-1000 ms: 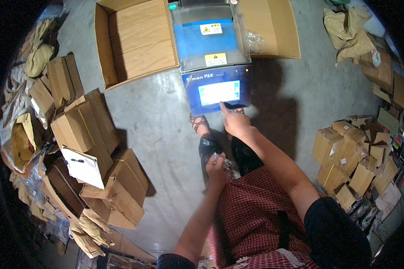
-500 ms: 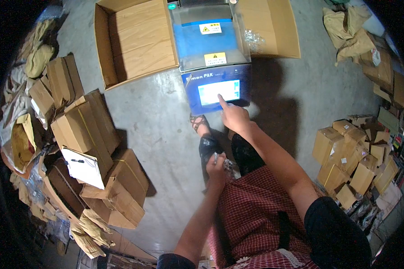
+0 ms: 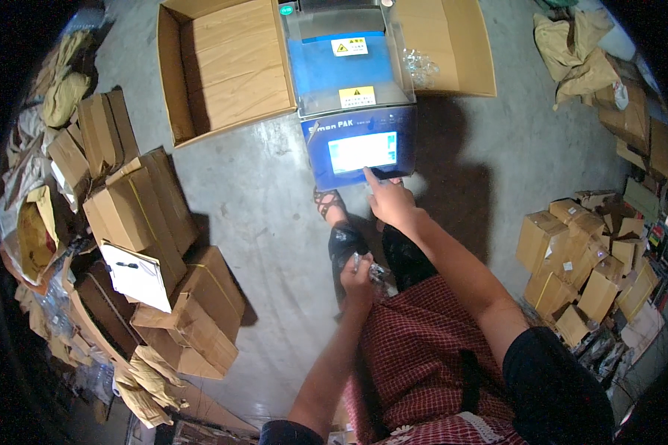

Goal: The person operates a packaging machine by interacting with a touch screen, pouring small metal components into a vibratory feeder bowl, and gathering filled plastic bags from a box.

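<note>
My right hand (image 3: 393,202) points with its index finger stretched out and the other fingers curled, holding nothing. Its fingertip is at the lower edge of the bright touchscreen (image 3: 362,152); I cannot tell whether it touches. That screen sits on the front of a blue packaging machine (image 3: 404,122) with a clear cover and yellow warning labels. Close to my apron, my left hand (image 3: 358,274) is closed around a crumpled clear plastic bag (image 3: 378,273). What the bag contains, if anything, is too small to make out.
Open cardboard boxes flank the machine, a left box (image 3: 237,63) and a right box (image 3: 460,44) with clear plastic packets (image 3: 421,68) inside. Stacked cartons (image 3: 137,211) stand at left, with a clipboard (image 3: 137,278) on them. More cartons (image 3: 579,259) are piled at right.
My right hand has drawn back slightly toward me, its fingertip moving from the middle of the screen to its lower edge. My left hand keeps hold of the plastic bag.
</note>
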Available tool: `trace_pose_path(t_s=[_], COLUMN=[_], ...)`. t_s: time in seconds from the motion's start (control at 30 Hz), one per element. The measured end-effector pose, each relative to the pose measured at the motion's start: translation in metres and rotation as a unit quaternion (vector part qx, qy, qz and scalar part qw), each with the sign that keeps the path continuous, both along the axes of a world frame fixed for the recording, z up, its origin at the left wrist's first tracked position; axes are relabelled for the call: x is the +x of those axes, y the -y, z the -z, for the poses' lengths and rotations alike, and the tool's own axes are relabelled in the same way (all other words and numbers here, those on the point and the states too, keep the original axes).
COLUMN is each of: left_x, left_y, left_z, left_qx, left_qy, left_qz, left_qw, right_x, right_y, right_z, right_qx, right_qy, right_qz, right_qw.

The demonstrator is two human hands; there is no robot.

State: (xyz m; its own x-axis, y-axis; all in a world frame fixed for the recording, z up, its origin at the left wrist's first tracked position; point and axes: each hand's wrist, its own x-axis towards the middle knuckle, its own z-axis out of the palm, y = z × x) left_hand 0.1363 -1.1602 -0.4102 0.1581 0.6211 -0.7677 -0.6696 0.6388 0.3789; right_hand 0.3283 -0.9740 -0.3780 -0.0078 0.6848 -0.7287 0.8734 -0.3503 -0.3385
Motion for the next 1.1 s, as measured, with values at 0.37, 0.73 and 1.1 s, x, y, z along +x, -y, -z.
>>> trace_pose_path(t_s=[0.37,0.73,1.1], left_x=[0.036,0.027,0.030], left_y=[-0.050,-0.021,-0.030], left_z=[-0.056,-0.029,-0.040], left_qx=[-0.057,-0.116,-0.108], left_qy=[-0.166,-0.114,-0.078], left_qz=[0.148,0.063,0.048], left_qw=[0.973,0.985,0.990], right_x=[0.014,0.021,0.013], right_y=[0.023,0.022,0.028], right_z=[0.020,0.023,0.027], right_qx=[-0.019,-0.017,0.005], right_qy=[0.086,0.074,0.079], right_qz=[-0.039,-0.001,-0.029], right_qw=[0.995,0.997,0.996])
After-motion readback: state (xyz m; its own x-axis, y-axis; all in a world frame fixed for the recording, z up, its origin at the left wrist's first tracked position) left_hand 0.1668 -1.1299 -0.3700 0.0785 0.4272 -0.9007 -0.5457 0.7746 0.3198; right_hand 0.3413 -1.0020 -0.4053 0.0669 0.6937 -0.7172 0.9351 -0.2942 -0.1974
